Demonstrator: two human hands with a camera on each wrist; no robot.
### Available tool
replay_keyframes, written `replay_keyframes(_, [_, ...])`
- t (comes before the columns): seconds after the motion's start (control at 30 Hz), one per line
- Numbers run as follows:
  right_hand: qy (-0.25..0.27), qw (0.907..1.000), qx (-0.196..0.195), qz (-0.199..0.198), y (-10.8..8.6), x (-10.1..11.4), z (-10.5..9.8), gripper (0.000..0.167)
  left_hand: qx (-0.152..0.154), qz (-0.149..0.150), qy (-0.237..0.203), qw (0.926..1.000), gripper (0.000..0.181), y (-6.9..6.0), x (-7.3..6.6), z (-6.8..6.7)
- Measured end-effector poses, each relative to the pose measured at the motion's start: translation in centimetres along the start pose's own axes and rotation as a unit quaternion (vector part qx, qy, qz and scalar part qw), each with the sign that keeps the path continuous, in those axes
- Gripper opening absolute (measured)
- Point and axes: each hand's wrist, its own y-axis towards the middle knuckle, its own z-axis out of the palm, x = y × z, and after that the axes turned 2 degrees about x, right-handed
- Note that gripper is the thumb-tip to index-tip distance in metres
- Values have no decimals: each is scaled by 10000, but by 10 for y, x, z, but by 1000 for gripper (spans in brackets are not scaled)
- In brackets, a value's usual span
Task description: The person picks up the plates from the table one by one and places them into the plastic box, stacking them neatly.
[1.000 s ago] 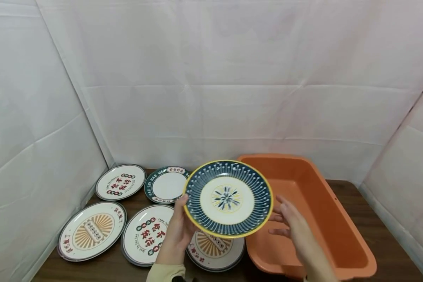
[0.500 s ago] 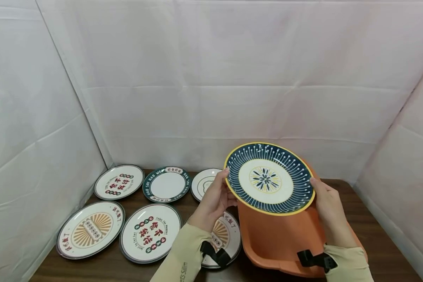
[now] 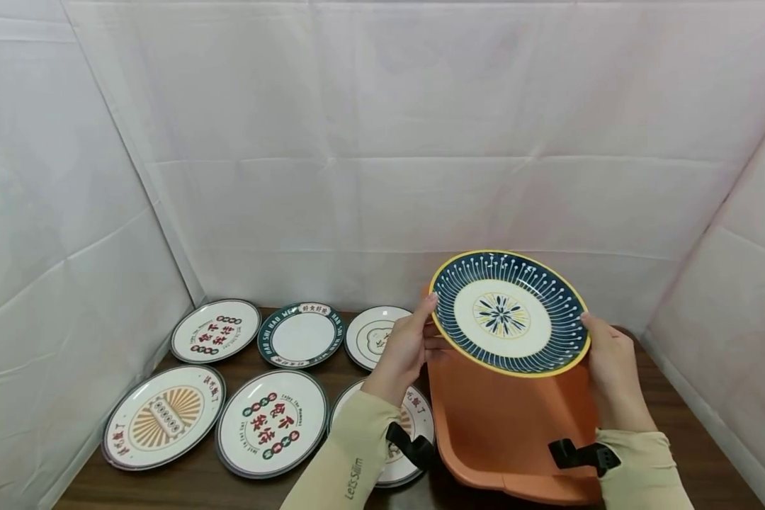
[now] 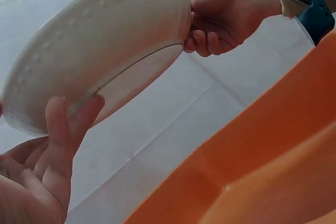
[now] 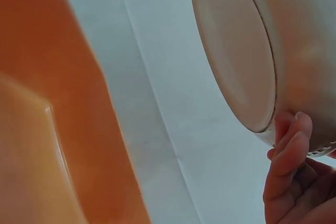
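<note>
A round plate [image 3: 510, 313] with a yellow rim, a dark blue patterned border and a flower at its white centre is held up above the orange tub [image 3: 516, 425]. My left hand [image 3: 406, 347] grips its left edge, thumb on the rim and fingers beneath. On the opposite edge, my right hand [image 3: 614, 358] holds the rim the same way. The plate is tilted, its face toward the head camera. Both wrist views show its pale underside [image 4: 105, 45], with fingertips of the left hand [image 4: 47, 166] and the right hand [image 5: 299, 182] touching it from below.
Several plates lie in two rows on the dark wooden table [image 3: 185, 489], left of the tub. Among them are a green-rimmed plate [image 3: 300, 335] and a sunburst plate [image 3: 165, 416]. My left forearm partly covers the nearest one [image 3: 395, 460]. White cloth walls [image 3: 382, 142] enclose the table.
The plate has moved right and upward, from over the plates to over the tub. My right hand, apart from it one second ago, now grips its right rim.
</note>
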Motion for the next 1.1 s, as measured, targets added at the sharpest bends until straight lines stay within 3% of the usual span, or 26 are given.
replay_keyframes(0.1, [-38, 10000, 10, -63, 2, 2, -1, 29, -299, 63, 34, 9995, 47, 2, 1, 2])
replay_keyframes(0.23, [-85, 9999, 64, 120, 12, 1, -7, 24, -769, -63, 82, 9970, 42, 10, 4, 4])
replay_keyframes(0.37, [-370, 9986, 22, 368, 22, -1, -12, 48, -1016, -57, 114, 9947, 37, 18, 7, 7])
replay_keyframes(0.43, [-707, 9963, -26, 495, 26, -3, -13, 60, -1063, -12, 117, 9943, 35, 22, 10, 10])
replay_keyframes(0.7, [-1805, 9810, -115, 698, 37, -20, -20, 65, -1100, -28, 3, 9939, 32, 31, 26, 19])
replay_keyframes(1.1, [-2196, 9723, -214, 767, 41, -40, -17, 65, -1367, -264, -93, 9902, 41, 41, 44, 26])
